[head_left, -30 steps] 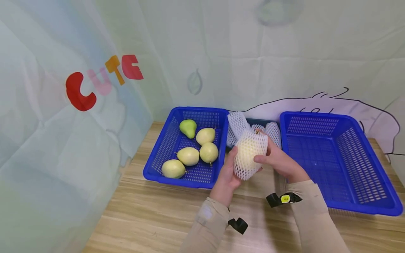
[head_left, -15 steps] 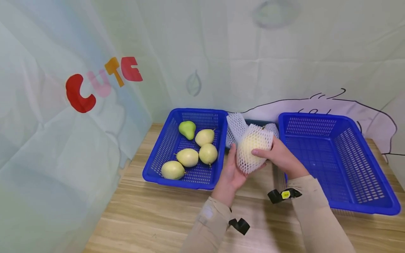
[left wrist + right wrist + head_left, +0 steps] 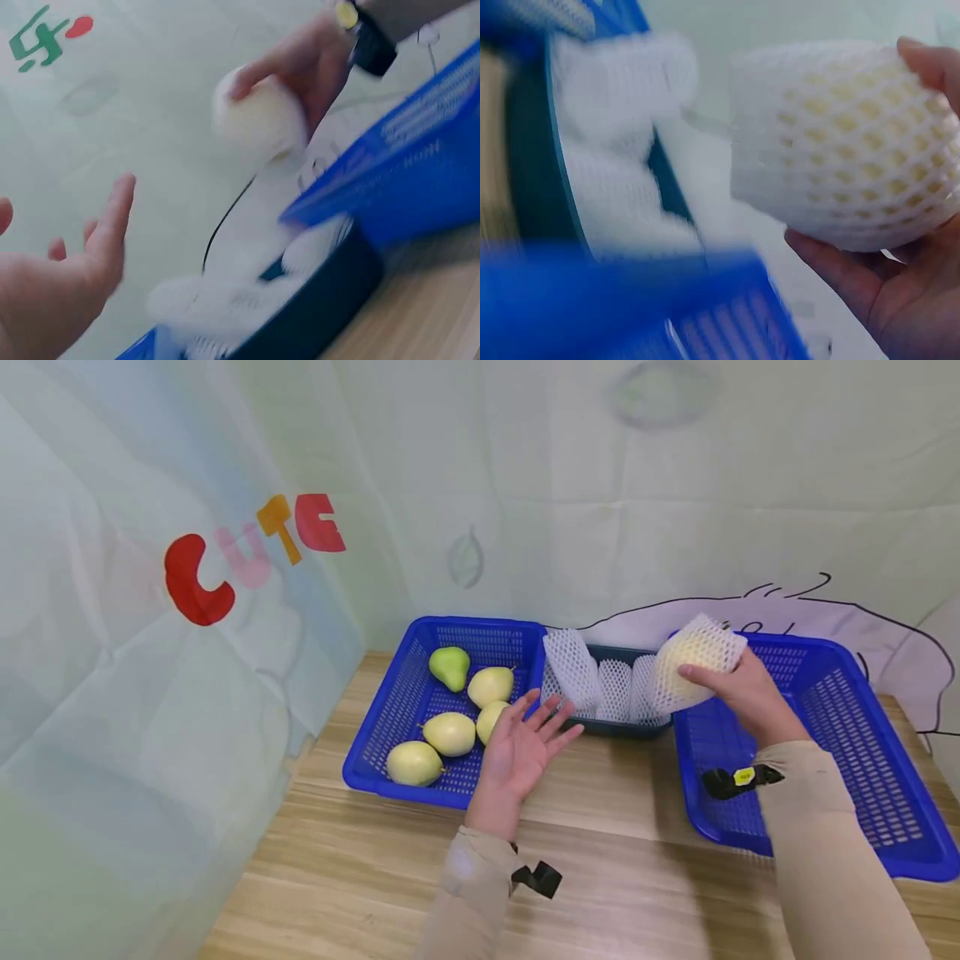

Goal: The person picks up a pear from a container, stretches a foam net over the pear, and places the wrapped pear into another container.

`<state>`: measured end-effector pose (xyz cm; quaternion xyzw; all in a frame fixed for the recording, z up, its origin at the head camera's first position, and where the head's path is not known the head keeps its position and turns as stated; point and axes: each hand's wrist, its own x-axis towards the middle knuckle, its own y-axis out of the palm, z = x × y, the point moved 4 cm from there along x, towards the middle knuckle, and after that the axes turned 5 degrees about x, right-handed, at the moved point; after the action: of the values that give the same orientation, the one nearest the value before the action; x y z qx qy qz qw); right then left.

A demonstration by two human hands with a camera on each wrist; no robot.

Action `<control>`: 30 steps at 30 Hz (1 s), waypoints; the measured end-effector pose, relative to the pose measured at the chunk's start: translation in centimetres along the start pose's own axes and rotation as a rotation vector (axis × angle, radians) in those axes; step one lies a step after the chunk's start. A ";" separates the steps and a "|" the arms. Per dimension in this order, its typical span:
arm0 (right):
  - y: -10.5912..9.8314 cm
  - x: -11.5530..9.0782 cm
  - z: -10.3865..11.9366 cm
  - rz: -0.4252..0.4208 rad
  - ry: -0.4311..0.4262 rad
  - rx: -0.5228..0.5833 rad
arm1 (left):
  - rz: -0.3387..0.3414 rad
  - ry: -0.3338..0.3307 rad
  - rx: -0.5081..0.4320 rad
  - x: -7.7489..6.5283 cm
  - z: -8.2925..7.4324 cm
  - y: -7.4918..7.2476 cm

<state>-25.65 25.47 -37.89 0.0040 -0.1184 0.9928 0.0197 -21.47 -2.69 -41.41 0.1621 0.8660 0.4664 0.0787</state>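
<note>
Head view: right hand (image 3: 757, 697) clamped on the netted pear (image 3: 693, 664), right of centre, overlapping the upper-left corner of the right blue basket (image 3: 928, 865). Looks like the transfer step; next move probably calls for lowering it in and letting go. Stem (image 3: 725, 626) points upper right, long axis diagonal. Left hand (image 3: 517, 756): fingers apart, nothing held.

Left wrist view: pear upper centre, too blurred for a sure axis.

Right wrist view: pear upper right, axis near level, net's (image 3: 761, 127) open end facing left.

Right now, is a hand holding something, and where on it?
The right hand holds a pear in a white foam net, fingers around its sides, over the net. The left hand holds nothing.
</note>
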 end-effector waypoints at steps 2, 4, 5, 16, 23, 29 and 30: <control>-1.8 0.6 -1.3 -0.058 0.050 -0.036 | -0.043 0.080 0.117 -0.2 -1.0 -1.1; -3.5 1.0 -2.9 -0.111 0.103 -0.041 | -0.126 0.159 0.318 -0.4 -1.8 -2.2; -4.3 1.2 -3.6 -0.139 0.129 -0.031 | -0.170 0.187 0.461 -0.2 -2.1 -2.6; -6.0 3.1 -9.9 -0.268 0.209 -0.143 | -0.275 0.108 1.592 0.1 -0.5 -5.2; -3.3 4.6 -11.8 -0.261 0.156 -0.145 | -0.343 0.094 1.669 -1.6 -0.6 -6.0; -3.0 5.6 -12.9 -0.274 0.114 -0.181 | -0.322 0.127 1.691 -1.5 -0.4 -5.9; -3.1 5.7 -12.9 -0.275 0.108 -0.189 | -0.315 0.131 1.688 -1.3 -0.3 -5.8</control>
<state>-31.29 31.75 -49.66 -0.0350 -0.2084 0.9639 0.1620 -21.55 -6.38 -46.06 0.0169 0.9382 -0.3414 -0.0544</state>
